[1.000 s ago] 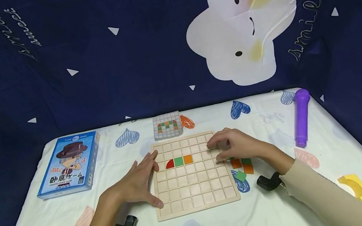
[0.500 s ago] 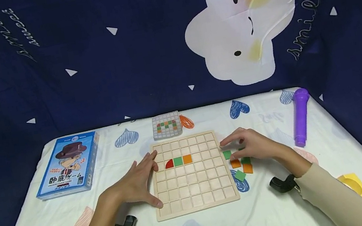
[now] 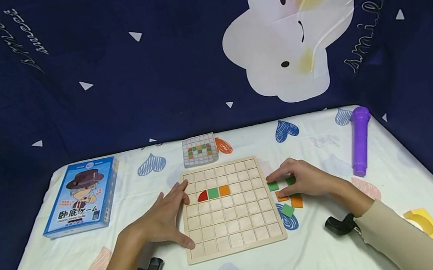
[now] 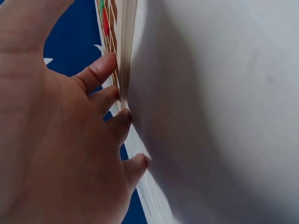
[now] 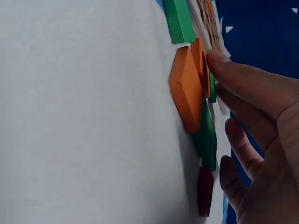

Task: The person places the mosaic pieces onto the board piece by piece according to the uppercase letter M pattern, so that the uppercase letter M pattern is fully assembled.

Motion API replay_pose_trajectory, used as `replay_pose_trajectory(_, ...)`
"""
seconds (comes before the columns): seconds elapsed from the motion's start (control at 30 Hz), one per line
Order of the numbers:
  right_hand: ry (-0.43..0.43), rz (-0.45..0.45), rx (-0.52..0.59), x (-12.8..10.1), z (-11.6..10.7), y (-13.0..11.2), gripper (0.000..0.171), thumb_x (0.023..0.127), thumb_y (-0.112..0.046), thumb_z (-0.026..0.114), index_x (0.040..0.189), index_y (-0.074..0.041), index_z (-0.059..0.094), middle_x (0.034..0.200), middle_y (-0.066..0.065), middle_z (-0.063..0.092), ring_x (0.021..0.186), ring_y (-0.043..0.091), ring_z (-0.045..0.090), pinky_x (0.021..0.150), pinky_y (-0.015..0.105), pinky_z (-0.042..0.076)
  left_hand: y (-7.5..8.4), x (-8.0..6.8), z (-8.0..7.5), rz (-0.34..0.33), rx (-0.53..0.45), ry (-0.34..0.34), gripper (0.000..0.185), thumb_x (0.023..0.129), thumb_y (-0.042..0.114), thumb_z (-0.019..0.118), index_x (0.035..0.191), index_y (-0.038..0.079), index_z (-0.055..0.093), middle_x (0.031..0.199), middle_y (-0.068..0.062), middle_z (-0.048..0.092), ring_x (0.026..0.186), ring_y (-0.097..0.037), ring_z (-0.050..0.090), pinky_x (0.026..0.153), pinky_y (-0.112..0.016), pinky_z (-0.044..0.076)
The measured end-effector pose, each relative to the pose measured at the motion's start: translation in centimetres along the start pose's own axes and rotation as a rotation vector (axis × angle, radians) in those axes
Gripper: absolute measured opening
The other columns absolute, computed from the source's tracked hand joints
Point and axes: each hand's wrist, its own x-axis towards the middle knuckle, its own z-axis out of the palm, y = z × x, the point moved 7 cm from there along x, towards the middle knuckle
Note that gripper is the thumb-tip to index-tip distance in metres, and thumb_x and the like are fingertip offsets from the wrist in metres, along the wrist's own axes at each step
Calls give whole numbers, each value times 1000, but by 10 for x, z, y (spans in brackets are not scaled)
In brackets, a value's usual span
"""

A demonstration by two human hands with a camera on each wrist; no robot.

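1. Loose wooden tiles (image 3: 285,197), green, orange and one dark red, lie in a small heap on the desk (image 3: 338,248) just right of the wooden grid board (image 3: 231,209).
2. Right hand (image 3: 307,179) rests over the heap with relaxed fingers, fingertips touching an orange tile (image 5: 187,86); no tile is gripped.
3. Left hand (image 3: 162,220) lies flat and open against the board's left edge, well apart from the heap.
4. On the board, a red quarter-round, a green tile and an orange one sit side by side.
5. Beyond the board stand a pattern card (image 3: 200,149), a blue game box (image 3: 80,196) and a purple toy microphone (image 3: 360,139).
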Motion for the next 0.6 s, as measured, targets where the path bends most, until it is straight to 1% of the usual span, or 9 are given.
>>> replay_pose_trajectory(0.1,-5,-3,-14,1,2,1,43,79,-25,88,120,-26,76,117,-10,74,107,10,56,93,22,49,0,0,0,1,0,0,90,50,57,96,115,15,50,173,-16,15,161,-41,11,126,-72,10)
replay_pose_trajectory(0.27,-4,-41,-29,3,3,1,33,80,-24,86,113,-21,79,123,-6,76,110,12,58,95,21,49,0,0,0,1,-2,-1,90,50,57,96,116,15,50,173,-16,15,161,-41,10,126,-71,10)
replay_pose_trajectory(0.4,-1,-61,-41,4,3,-2,25,81,-22,86,106,-21,81,121,-4,77,113,16,59,97,24,48,0,0,0,1,-4,-2,90,50,58,96,115,15,49,173,-15,14,161,-41,10,126,-71,10)
replay_pose_trajectory(0.6,-16,-87,-70,6,3,-6,22,81,-20,85,103,-20,82,118,-5,77,114,18,60,100,29,49,-1,0,0,-2,1,-1,89,49,58,96,113,16,49,173,-15,15,161,-41,10,126,-71,10)
